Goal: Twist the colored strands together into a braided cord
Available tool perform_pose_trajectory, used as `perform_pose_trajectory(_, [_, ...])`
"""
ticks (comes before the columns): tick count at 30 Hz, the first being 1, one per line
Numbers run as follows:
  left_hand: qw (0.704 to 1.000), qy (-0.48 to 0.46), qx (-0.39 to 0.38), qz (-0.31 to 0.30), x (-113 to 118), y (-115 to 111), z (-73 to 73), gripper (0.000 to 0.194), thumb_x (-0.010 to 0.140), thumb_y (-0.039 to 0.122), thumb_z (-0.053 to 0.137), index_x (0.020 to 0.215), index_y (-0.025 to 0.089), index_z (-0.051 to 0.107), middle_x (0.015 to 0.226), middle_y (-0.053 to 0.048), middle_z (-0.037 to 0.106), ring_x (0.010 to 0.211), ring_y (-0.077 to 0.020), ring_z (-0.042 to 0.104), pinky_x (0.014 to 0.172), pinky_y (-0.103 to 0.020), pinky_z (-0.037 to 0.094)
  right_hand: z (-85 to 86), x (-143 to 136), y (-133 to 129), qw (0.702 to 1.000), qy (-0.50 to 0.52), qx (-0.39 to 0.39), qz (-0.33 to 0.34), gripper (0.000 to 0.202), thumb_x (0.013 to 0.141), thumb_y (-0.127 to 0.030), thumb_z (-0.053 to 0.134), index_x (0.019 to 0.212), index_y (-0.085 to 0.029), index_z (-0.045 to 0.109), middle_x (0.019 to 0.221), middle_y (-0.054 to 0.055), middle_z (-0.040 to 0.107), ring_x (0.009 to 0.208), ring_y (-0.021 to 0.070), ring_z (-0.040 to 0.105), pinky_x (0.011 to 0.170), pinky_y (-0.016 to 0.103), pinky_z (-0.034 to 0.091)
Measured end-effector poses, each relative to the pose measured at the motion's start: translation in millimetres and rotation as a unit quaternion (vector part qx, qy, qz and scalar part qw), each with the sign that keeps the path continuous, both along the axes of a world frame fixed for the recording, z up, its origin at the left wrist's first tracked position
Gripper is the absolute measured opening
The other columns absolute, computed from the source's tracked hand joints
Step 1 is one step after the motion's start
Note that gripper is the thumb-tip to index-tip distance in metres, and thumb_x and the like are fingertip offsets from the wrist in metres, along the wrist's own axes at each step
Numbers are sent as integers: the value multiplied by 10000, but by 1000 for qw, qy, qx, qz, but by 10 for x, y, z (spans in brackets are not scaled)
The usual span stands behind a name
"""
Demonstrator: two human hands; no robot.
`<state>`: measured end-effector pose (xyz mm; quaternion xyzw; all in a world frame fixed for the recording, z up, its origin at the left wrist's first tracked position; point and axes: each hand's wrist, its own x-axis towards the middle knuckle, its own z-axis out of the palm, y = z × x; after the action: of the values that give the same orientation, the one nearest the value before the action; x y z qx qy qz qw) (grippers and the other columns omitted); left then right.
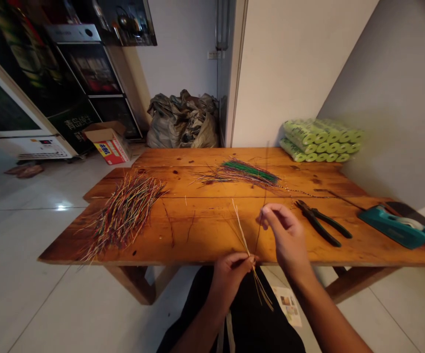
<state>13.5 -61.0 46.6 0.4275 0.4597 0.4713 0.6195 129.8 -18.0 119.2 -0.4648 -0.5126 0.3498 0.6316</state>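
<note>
My left hand [232, 269] is closed at the table's front edge, pinching a few pale thin wires [241, 229]. Their upper ends stick up over the table, and their lower ends fan out above my lap. My right hand [284, 228] is up and to the right, its thumb and fingers pinched on a dark thin wire [258, 235] that runs down to the left fingertips. Just right of that hand lie pliers [321, 220] with dark handles. On the left of the table is a big loose heap of multicoloured wires [127, 208].
A bundle of wires with a green middle [251, 170] lies at the back of the wooden table [198, 245]. Green-yellow rolls [319, 142] are stacked at the back right. A teal tape dispenser [392, 226] stands at the right. Full plastic bags [183, 120] and a cardboard box [109, 144] sit behind.
</note>
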Motion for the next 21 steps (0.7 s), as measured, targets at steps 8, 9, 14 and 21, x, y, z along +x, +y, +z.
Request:
perform_pose_trajectory(8, [995, -60, -46, 57, -7, 54, 9, 210, 663, 343, 653, 729, 153, 715, 769, -54, 688, 695, -154, 562, 685, -256, 428, 266, 203, 338, 996, 65, 56, -22, 157, 786, -358, 541, 769, -204, 562, 731, -8, 512, 654, 106, 496, 523, 211, 373])
perform_pose_trajectory(9, [995, -66, -48, 60, -14, 59, 30, 209, 664, 347, 653, 718, 154, 712, 773, -53, 686, 694, -152, 561, 682, -252, 428, 272, 209, 367, 996, 72, 49, -13, 161, 783, -363, 543, 765, -204, 561, 732, -7, 513, 648, 104, 496, 517, 209, 372])
perform_pose_trajectory(14, [995, -70, -30, 71, -59, 132, 151, 218, 666, 362, 655, 670, 147, 692, 727, -40, 664, 708, -148, 551, 694, -238, 413, 302, 225, 481, 993, 111, 35, 8, 172, 768, -370, 558, 736, -200, 559, 730, -9, 519, 618, 91, 490, 498, 194, 371])
perform_pose_trajectory(21, [988, -51, -77, 121, -99, 376, 219, 361, 531, 487, 730, 716, 179, 691, 684, -59, 645, 738, -225, 599, 640, -324, 464, 145, 321, 877, 996, 71, 10, -48, 237, 736, -418, 582, 715, -182, 574, 639, -6, 528, 564, 120, 491, 483, 226, 390])
